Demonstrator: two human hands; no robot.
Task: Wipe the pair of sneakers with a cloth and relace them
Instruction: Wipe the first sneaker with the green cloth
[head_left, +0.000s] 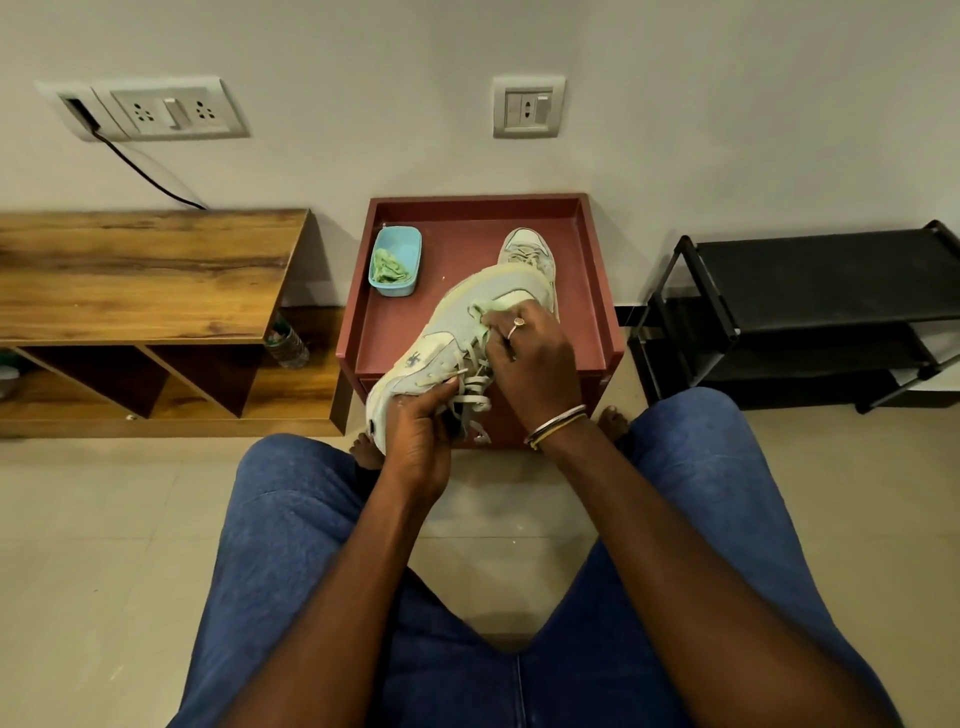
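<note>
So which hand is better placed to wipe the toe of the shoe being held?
Right. The right hand already presses the green cloth on the held sneaker near the toe; the left hand grips its heel end.

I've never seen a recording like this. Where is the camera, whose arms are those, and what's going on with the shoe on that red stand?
There is no machine here, and only one picture. The camera sits on a person's head and looks down, so you see their own arms and blue-jeaned knees from above.

In front of them stands a small red table with a raised rim. On it lie a blue tub holding something pale green and crumpled, perhaps a cloth, and the second sneaker at the back.

The left hand grips the near end of the held sneaker, which is tipped up. The right hand, with a ring and bangles, pinches at its laces, so they seem to be working on the lacing.

A wooden bench and a black rack stand to either side.
</note>
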